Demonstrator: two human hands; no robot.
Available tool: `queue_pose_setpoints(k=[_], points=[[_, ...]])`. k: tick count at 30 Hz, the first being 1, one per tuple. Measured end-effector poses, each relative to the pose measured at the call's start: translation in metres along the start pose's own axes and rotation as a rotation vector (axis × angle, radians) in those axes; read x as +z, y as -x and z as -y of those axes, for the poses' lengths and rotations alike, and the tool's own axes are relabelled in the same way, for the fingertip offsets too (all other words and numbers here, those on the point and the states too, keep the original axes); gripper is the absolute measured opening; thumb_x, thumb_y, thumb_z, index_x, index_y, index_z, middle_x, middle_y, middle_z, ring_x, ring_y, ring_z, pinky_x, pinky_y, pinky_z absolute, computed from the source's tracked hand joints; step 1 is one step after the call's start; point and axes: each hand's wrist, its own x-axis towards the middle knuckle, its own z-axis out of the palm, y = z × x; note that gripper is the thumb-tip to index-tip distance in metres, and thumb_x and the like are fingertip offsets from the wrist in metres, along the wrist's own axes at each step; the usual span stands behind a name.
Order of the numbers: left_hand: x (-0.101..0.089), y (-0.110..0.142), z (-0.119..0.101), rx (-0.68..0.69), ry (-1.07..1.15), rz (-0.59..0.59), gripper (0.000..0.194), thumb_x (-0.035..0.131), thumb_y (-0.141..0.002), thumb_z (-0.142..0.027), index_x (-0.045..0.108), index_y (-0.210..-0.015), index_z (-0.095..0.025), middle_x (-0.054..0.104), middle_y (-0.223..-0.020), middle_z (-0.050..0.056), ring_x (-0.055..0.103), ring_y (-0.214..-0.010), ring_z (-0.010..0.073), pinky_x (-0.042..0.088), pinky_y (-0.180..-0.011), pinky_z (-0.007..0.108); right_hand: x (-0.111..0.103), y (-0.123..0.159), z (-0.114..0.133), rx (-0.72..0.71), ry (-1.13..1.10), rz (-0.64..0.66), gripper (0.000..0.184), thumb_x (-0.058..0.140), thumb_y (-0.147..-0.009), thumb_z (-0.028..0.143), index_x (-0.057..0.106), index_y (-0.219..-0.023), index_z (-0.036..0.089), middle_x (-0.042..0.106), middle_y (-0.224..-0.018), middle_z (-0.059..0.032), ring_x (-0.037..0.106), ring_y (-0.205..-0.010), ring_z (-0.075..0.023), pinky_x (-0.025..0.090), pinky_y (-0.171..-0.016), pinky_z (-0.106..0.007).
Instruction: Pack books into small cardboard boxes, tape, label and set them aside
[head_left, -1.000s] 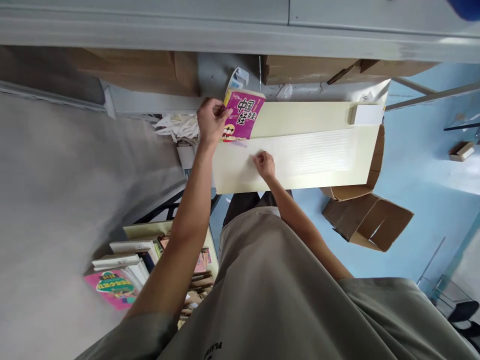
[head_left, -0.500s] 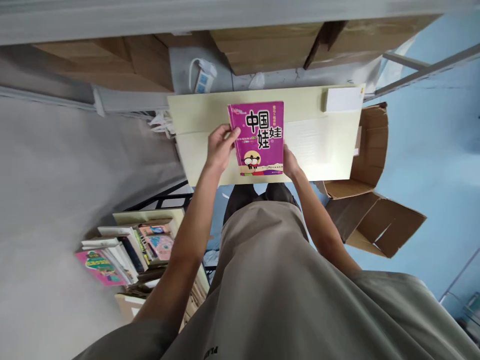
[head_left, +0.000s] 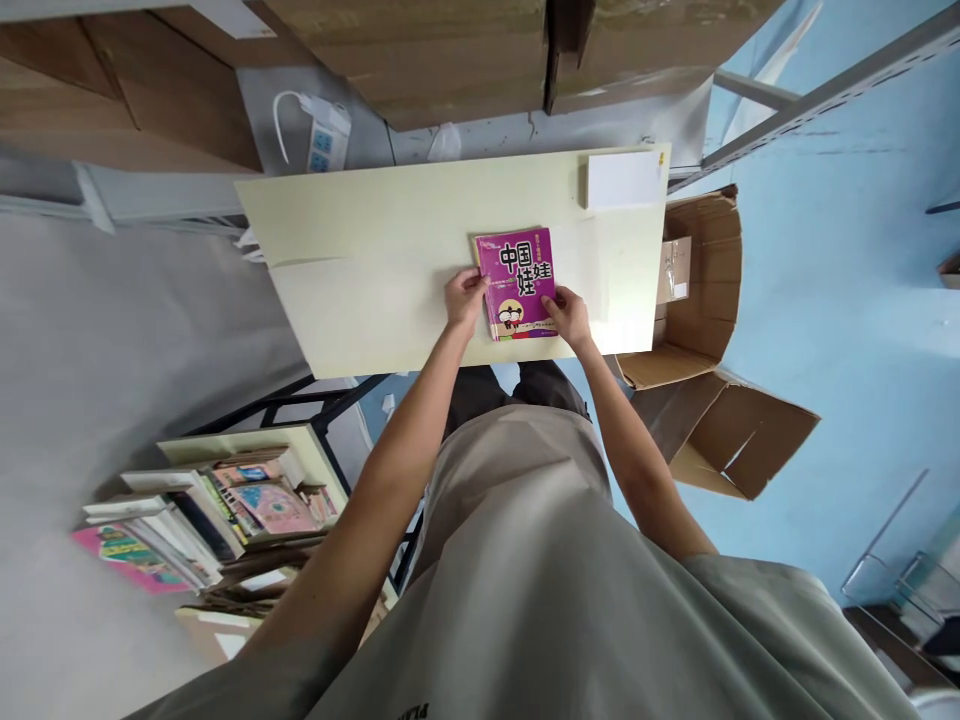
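A purple book (head_left: 521,284) with large Chinese characters and two cartoon figures on its cover is face up, low over or on the pale yellow table (head_left: 375,290). My left hand (head_left: 465,296) pinches its left edge, thumb on top and fingers partly hidden. On the right side, my right hand (head_left: 568,314) grips the lower edge with the thumb lying on the cover. Whether the book rests fully on the tabletop, I cannot tell. A white box or paper stack (head_left: 624,180) sits at the table's far right corner.
Cardboard boxes (head_left: 420,70) line the shelf behind the table, beside a white power strip (head_left: 328,135). An open carton (head_left: 701,290) stands at the right. Lower left, a stack of books (head_left: 202,520) is by a black metal frame (head_left: 330,410).
The book has gone down, away from my head and nearer the table. My right thumb now lies on the cover. The camera view has shifted, so the surroundings appear further left.
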Motion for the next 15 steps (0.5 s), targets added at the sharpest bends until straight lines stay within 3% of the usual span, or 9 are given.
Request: queue_pose_setpoints(k=[2, 4, 7, 11, 15], points=[[0.004, 0.002, 0.001, 0.000, -0.011, -0.046, 0.016, 0.092, -0.097, -0.023, 0.082, -0.108, -0.019, 0.087, -0.114, 0.010, 0.083, -0.109, 0.0240, 0.071, -0.103, 0.042, -0.014, 0.005, -0.004, -0.040, 0.121, -0.044, 0.075, 0.059, -0.103, 0.093, 0.081, -0.124, 0.023, 0.086, -0.127, -0.0198, 0.083, -0.110, -0.0368, 0.072, -0.103, -0.058], [0.007, 0.003, 0.001, 0.008, -0.017, -0.072, 0.012, 0.088, -0.100, -0.022, 0.080, -0.108, -0.020, 0.087, -0.114, 0.010, 0.083, -0.109, 0.0236, 0.070, -0.103, 0.042, -0.033, 0.011, -0.010, -0.064, 0.271, -0.200, 0.070, 0.050, -0.114, 0.082, 0.079, -0.134, 0.021, 0.082, -0.137, -0.0237, 0.082, -0.115, -0.0365, 0.072, -0.103, -0.058], [0.009, 0.002, 0.003, 0.028, -0.042, -0.088, 0.012, 0.088, -0.101, -0.024, 0.078, -0.106, -0.021, 0.085, -0.115, 0.010, 0.082, -0.111, 0.0241, 0.069, -0.104, 0.041, -0.061, 0.013, -0.023, -0.035, 0.490, -0.440, 0.070, 0.044, -0.119, 0.075, 0.074, -0.148, 0.019, 0.078, -0.140, -0.0270, 0.079, -0.124, -0.0387, 0.070, -0.106, -0.060], [0.008, -0.004, 0.004, 0.023, -0.066, -0.098, 0.015, 0.090, -0.101, -0.025, 0.075, -0.106, -0.022, 0.083, -0.113, 0.009, 0.081, -0.113, 0.0258, 0.067, -0.106, 0.042, -0.073, 0.011, -0.033, 0.025, 0.493, -0.426, 0.067, 0.040, -0.121, 0.075, 0.076, -0.135, 0.020, 0.083, -0.116, -0.0220, 0.081, -0.108, -0.0366, 0.071, -0.096, -0.058], [0.008, -0.009, 0.006, 0.013, -0.034, -0.107, 0.012, 0.086, -0.103, -0.023, 0.074, -0.107, -0.022, 0.083, -0.113, 0.010, 0.082, -0.114, 0.0277, 0.068, -0.108, 0.046, -0.057, 0.029, -0.008, -0.100, 0.479, -0.433, 0.059, 0.037, -0.124, 0.069, 0.075, -0.119, 0.025, 0.081, -0.111, -0.0179, 0.080, -0.106, -0.0347, 0.070, -0.097, -0.056]])
